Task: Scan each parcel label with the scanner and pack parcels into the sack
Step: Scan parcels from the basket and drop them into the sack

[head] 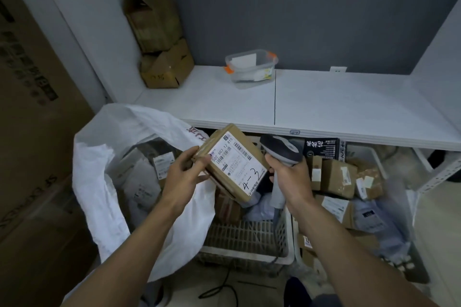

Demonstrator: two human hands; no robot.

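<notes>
Left hand (pixel 185 173) pinches our brown parcel (pixel 233 162), white label marked 4-3 facing up; right hand (pixel 287 177) grips the scanner (pixel 282 149).

A clear plastic tub (pixel 250 65) with orange clips sits on the white counter (pixel 349 102) at 12 o'clock. Two worn cardboard boxes (pixel 159 32) stack at 11 o'clock, and a black cable (pixel 222 284) lies on the floor at 6 o'clock
</notes>
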